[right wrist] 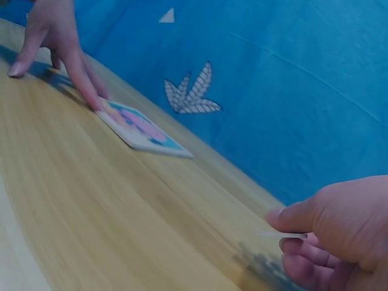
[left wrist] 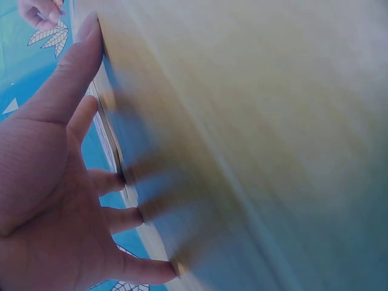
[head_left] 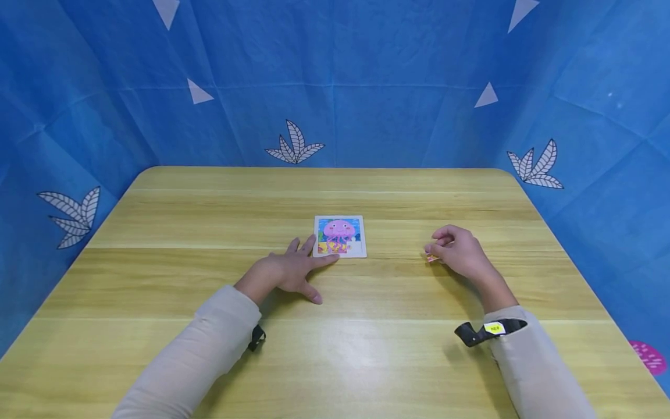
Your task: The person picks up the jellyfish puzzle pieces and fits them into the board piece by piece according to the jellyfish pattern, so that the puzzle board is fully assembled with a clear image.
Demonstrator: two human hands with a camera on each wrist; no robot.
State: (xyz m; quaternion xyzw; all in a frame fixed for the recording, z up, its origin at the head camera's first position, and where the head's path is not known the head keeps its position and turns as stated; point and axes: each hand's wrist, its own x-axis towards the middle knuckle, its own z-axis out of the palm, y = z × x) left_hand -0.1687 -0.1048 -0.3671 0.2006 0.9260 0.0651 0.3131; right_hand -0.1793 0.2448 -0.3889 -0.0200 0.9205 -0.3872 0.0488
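A square jigsaw puzzle point(head_left: 339, 228) showing a pink jellyfish lies flat on the table, its white frame bare at the lower right corner. My left hand point(head_left: 293, 270) is spread at its left, with fingertips touching the frame's left and near edges and the thumb out on the wood. To the right of the puzzle, my right hand point(head_left: 460, 253) pinches a small puzzle piece point(head_left: 432, 257) between thumb and fingers, just above the table. In the right wrist view the piece point(right wrist: 294, 235) appears edge-on as a thin pale strip, so its picture is hidden there.
The wood-grain table point(head_left: 335, 349) extends around both hands. A blue cloth point(head_left: 398, 70) with white leaf and triangle prints hangs behind it and at both sides. A black strap point(head_left: 489, 331) with a yellow label circles the right sleeve.
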